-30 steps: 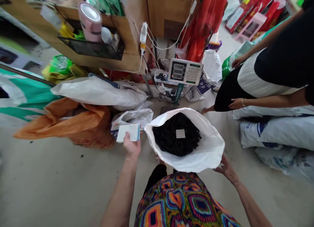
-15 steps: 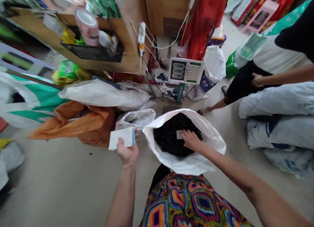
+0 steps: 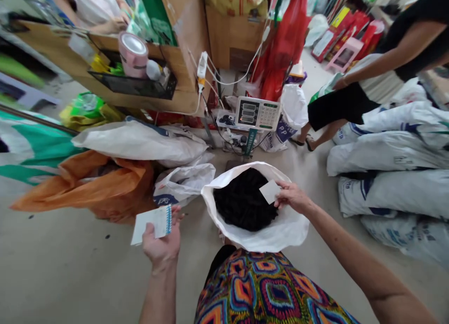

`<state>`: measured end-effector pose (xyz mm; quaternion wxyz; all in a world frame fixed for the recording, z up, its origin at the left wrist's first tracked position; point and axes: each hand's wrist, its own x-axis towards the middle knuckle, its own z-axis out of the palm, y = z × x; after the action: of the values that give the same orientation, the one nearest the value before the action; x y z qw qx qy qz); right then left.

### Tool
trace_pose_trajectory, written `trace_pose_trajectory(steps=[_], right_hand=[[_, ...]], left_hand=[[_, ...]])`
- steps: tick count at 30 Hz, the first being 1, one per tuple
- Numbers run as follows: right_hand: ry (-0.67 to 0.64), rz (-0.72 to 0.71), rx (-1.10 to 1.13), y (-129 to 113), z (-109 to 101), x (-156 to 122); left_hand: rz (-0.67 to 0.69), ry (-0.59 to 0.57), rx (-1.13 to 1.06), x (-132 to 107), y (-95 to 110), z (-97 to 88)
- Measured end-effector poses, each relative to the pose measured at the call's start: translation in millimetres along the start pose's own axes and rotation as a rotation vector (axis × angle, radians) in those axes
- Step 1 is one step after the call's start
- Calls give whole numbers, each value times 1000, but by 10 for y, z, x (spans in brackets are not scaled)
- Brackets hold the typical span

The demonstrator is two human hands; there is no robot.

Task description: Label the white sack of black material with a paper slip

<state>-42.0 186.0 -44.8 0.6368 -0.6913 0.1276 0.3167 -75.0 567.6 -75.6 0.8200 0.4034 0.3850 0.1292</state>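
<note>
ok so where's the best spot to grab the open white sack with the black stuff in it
Grip the white sack by its rolled-down rim, likely at the near edge, coming from above on the person's own side. The mouth stands open and folded outward, so it offers a thick cuff. The right hand holds a paper slip and the left hand a notepad.

One head-worn camera looks forward and steeply down from close above the open sack (image 3: 280,230) at the person's feet. The scale (image 3: 258,113) lies farther ahead, stacked bags (image 3: 386,155) to the right.
</note>
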Motion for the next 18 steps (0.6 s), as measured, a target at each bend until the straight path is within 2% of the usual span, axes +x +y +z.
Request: trace_pose_trajectory(steps=[4,9,14,18], right_hand=[[34,9,168,7,-42,-209],[68,-22,281,104,-31,-303],[75,-28,319,137,-33,-351],[89,-17,329,154,58,-374]], left_hand=[[-25,-65,17,-58,10,223],[-15,-145,49,-166,108,414],[-15,-146,66,-199,180,388],[-19,-165,81,-189,173,349]])
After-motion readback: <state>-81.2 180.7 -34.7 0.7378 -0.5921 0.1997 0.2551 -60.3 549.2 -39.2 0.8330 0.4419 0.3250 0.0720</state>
